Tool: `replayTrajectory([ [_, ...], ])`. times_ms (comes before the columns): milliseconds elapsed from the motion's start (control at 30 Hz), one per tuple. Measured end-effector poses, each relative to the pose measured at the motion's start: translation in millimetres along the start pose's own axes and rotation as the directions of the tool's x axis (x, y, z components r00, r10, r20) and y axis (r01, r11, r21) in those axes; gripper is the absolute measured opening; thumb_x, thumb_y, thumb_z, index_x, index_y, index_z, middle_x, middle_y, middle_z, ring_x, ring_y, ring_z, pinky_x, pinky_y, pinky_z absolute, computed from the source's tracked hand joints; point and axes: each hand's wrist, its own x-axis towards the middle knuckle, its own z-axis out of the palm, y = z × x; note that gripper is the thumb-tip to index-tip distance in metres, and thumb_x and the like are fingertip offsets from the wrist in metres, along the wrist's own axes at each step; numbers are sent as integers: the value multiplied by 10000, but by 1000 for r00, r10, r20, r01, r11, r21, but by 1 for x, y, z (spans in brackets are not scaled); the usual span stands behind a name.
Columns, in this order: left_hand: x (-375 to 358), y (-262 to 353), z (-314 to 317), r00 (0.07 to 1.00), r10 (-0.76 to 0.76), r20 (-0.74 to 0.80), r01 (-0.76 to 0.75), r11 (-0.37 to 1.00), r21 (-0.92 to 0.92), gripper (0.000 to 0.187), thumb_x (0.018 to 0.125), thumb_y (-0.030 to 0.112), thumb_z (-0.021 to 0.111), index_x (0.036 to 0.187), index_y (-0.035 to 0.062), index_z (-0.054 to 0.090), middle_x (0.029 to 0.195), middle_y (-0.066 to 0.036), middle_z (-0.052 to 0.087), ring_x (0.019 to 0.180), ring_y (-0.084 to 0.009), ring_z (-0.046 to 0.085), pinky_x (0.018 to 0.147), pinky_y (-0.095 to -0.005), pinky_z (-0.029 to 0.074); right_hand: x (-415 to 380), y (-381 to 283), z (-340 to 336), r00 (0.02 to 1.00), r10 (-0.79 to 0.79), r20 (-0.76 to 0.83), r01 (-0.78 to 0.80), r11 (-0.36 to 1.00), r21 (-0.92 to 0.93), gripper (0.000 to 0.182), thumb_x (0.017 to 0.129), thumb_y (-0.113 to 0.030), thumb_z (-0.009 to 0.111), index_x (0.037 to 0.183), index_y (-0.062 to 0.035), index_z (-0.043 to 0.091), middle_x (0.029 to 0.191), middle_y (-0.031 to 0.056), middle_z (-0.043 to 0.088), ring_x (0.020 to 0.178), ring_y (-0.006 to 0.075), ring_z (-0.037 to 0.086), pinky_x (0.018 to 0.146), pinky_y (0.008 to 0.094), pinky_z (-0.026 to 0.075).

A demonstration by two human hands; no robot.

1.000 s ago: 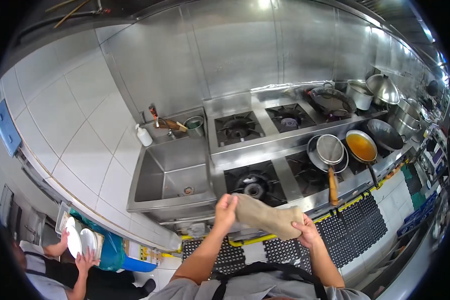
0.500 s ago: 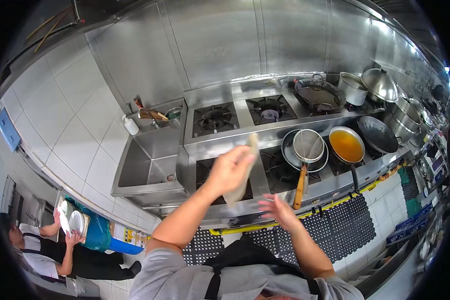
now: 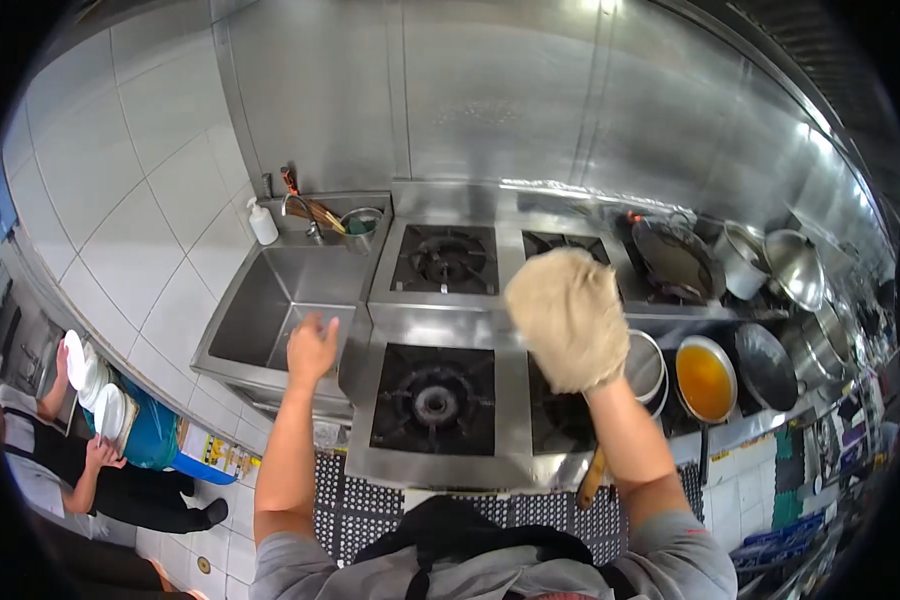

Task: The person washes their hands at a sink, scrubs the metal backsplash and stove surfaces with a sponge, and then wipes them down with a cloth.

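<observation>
My left hand (image 3: 312,348) is over the front edge of the sink (image 3: 270,290), thumb apart from loosely bent fingers, with nothing in it. A tan cloth (image 3: 568,318) covers my right hand, hiding its fingers, and spreads above the stove between the rear and front burners. Just right of the cloth, a strainer (image 3: 648,365) is partly hidden behind it and my forearm. The strainer's wooden handle (image 3: 591,480) sticks out toward me. Left of the cloth is a bare front burner (image 3: 436,400).
A pan of orange liquid (image 3: 705,382) and a dark wok (image 3: 766,366) sit on the right front burners. Behind them are another wok (image 3: 675,258) and a metal pot (image 3: 742,262). At far left, a co-worker's hand (image 3: 102,455) is by white plates (image 3: 112,412).
The cloth has passed from my left hand to my right and spread out. My left hand has moved left toward the sink. The view has shifted.
</observation>
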Motion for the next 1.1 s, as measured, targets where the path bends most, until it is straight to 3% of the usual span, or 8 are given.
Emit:
replayTrajectory([
  [167, 33, -33, 60, 910, -280, 306, 249, 959, 136, 663, 942, 579, 342, 1189, 14, 587, 1091, -277, 631, 1072, -457, 575, 937, -501, 449, 149, -37, 106, 544, 277, 792, -318, -806, 500, 325, 779, -200, 570, 1054, -28, 593, 964, 157, 600, 883, 329, 575, 806, 430, 466],
  [300, 55, -38, 117, 895, -238, 378, 115, 941, 319, 477, 976, 450, 352, 1003, 39, 593, 862, -256, 671, 839, -426, 661, 765, -544, 511, 313, -143, 174, 551, 402, 731, -522, -518, 678, 362, 844, -187, 569, 1167, -24, 559, 1033, 112, 594, 1050, 311, 547, 946, 427, 425],
  [333, 54, -43, 126, 907, -243, 345, 131, 940, 316, 431, 979, 420, 364, 985, 47, 580, 813, -242, 670, 786, -414, 667, 721, -540, 518, 348, -158, 209, 316, 335, 888, 31, -939, 343, 408, 889, -229, 545, 1238, -22, 503, 1140, 116, 548, 1130, 283, 496, 992, 405, 394],
  [400, 57, -46, 135, 908, -264, 325, 154, 932, 328, 348, 982, 365, 394, 964, 57, 556, 738, -211, 670, 701, -400, 672, 650, -523, 527, 403, -173, 267, 324, -188, 927, 936, -78, -343, 510, 979, -315, 495, 1382, -20, 390, 1355, 124, 454, 1290, 227, 395, 1084, 360, 331],
  [500, 68, -47, 133, 885, -297, 359, 165, 920, 355, 294, 977, 334, 431, 942, 64, 539, 694, -185, 665, 646, -391, 666, 592, -495, 528, 479, -190, 348, 174, -26, 984, 316, -945, -81, 529, 978, -342, 472, 1401, -43, 363, 1384, 118, 424, 1309, 231, 372, 1098, 386, 296],
  [700, 86, -48, 146, 826, -392, 405, 229, 890, 395, 278, 960, 323, 486, 842, 74, 524, 641, -153, 644, 584, -366, 651, 533, -466, 515, 673, -157, 307, 176, 34, 984, -357, -929, 96, 569, 975, -397, 426, 1438, -88, 309, 1443, 105, 362, 1347, 241, 327, 1127, 438, 225],
  [933, 98, -51, 156, 799, -420, 431, 220, 871, 440, 296, 939, 322, 535, 773, 78, 511, 585, -135, 605, 530, -348, 621, 489, -447, 480, 776, -64, 5, 627, 390, 675, 276, -921, 276, 616, 972, -460, 371, 1482, -140, 246, 1512, 90, 291, 1391, 252, 275, 1161, 499, 143],
  [1100, 98, -45, 157, 754, -487, 441, 311, 856, 413, 296, 959, 305, 492, 833, 41, 540, 603, -189, 603, 581, -405, 617, 515, -489, 465, 788, -93, -116, 714, 668, 209, 443, -200, -874, 587, 972, -414, 389, 1485, -157, 265, 1519, 72, 308, 1420, 255, 231, 1182, 507, 102],
])
